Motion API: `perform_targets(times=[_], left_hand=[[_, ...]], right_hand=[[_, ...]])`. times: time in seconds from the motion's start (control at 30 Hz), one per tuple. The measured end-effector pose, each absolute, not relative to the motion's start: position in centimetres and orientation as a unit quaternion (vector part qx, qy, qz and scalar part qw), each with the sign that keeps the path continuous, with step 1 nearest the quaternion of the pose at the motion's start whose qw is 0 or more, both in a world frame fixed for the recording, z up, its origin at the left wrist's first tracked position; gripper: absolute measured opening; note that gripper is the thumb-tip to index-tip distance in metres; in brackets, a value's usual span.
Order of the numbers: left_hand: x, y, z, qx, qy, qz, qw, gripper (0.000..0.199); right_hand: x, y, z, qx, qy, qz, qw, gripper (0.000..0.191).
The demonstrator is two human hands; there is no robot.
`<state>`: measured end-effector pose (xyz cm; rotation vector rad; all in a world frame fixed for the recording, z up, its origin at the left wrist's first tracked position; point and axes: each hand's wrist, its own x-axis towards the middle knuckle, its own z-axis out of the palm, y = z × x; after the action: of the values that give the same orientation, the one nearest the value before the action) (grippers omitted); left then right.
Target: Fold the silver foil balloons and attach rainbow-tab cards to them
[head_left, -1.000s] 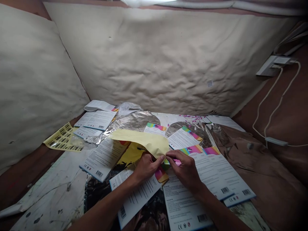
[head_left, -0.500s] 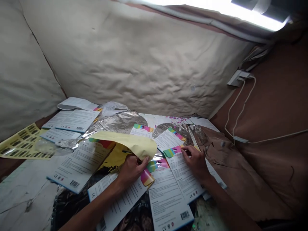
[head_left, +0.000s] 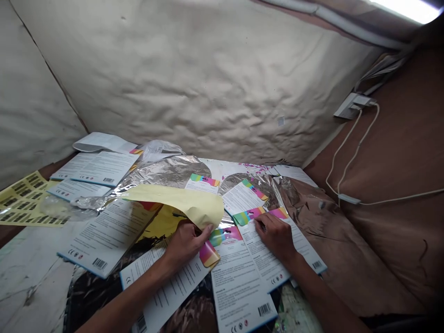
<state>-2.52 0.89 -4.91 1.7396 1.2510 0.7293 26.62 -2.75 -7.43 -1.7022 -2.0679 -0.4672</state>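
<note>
My left hand [head_left: 185,240] is closed on the near edge of a curled yellow label sheet [head_left: 166,196], its thumb on top. Under that forearm lies a white printed packet [head_left: 173,289] with a colourful end. My right hand [head_left: 275,233] rests with curled fingers on the upper part of another white packet [head_left: 263,256], just below its rainbow header. Whether something small is pinched there is hidden. Between the hands lies a packet [head_left: 239,286] with a barcode at its lower corner. A further packet [head_left: 307,243] sits partly beneath my right hand.
Several more packets [head_left: 104,169] are piled at the left, beside a yellow sheet of barcode labels [head_left: 27,199]. Shiny plastic film [head_left: 166,173] and a brown covering [head_left: 333,249] lie across the table. White cables [head_left: 333,171] hang from a socket [head_left: 352,105] at the right.
My right hand has moved slightly down and left from the packet's header edge, its fingers more folded. My left hand still holds the yellow sheet. The view has shifted a little.
</note>
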Motion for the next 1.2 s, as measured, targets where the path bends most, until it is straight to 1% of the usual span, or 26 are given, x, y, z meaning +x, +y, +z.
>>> perform_targets(times=[0.13,0.27,0.4,0.47,0.83,1.03,1.2], left_hand=[[-2.5,1.0,-5.0,0.701,0.505,0.276,0.422,0.044],[-2.6,1.0,-5.0,0.701,0.504,0.280,0.420,0.043],[-2.6,0.9,-4.9,0.703,0.495,0.275,0.431,0.042],[-2.6,0.9,-4.9,0.705,0.498,0.265,0.429,0.044],[-2.7,0.9,-4.8,0.713,0.495,0.265,0.419,0.045],[-2.7,0.9,-5.0,0.711,0.495,0.259,0.427,0.045],[-2.8,1.0,-5.1,0.712,0.482,0.262,0.438,0.045]], right_hand=[[26.6,-2.9,-7.3,-0.610,-0.746,-0.150,0.221,0.016],[26.9,-2.9,-7.5,-0.621,-0.728,-0.133,0.259,0.013],[27.4,-2.5,-8.1,-0.641,-0.690,-0.139,0.307,0.010],[27.5,-2.4,-8.3,-0.641,-0.684,-0.146,0.316,0.010],[26.6,-2.5,-8.1,-0.618,-0.718,-0.205,0.244,0.015],[26.5,-2.5,-8.0,-0.622,-0.728,-0.180,0.223,0.015],[26.4,-2.5,-7.8,-0.620,-0.735,-0.151,0.228,0.012]])
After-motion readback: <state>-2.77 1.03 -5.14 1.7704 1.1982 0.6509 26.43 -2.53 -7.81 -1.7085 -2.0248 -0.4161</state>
